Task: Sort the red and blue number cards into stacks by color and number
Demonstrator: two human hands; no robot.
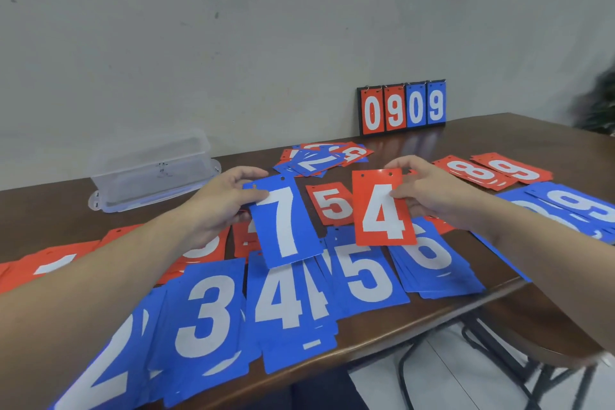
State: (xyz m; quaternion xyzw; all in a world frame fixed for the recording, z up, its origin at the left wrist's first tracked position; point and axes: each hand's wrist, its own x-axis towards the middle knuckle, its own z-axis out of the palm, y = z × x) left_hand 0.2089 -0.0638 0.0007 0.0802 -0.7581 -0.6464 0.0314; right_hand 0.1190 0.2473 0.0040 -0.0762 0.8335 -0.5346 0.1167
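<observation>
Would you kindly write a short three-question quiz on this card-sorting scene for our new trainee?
1. True or false: the left hand holds a blue 7 card.
2. Which card does the right hand hold? A) red 4 card B) a red 6 C) a blue 9
3. Fill in: the flip scoreboard at the back of the table reads ____.

Key: 1 true; 2 A; 3 0909. The blue 5 stack lies between the blue 4 stack and the blue 6 stack.
</observation>
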